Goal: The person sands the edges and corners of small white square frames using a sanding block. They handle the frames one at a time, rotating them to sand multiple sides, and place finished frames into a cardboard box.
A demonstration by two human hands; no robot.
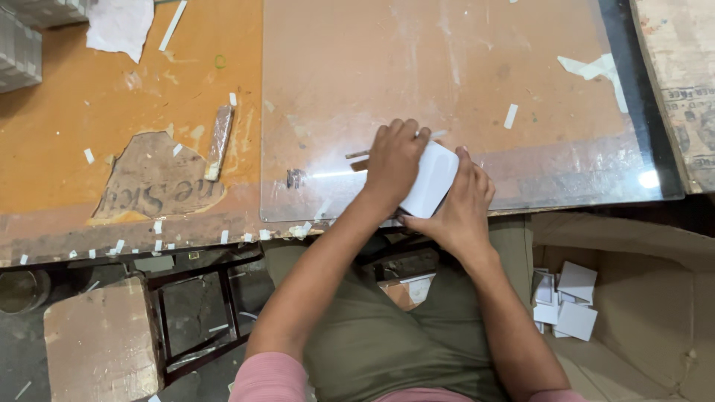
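- Your left hand presses fingers-down on the small white rectangular card stack, at the worktop's near edge.
- Your right hand cups its near end, closed around it.
- Its long axis runs away from you, tilted right, between both hands.

A: that card over the glass sheet looks plain white, no print?

B: yep. Tabletop left of the glass is orange with white tape bits, trousers below it olive, sleeves pink.
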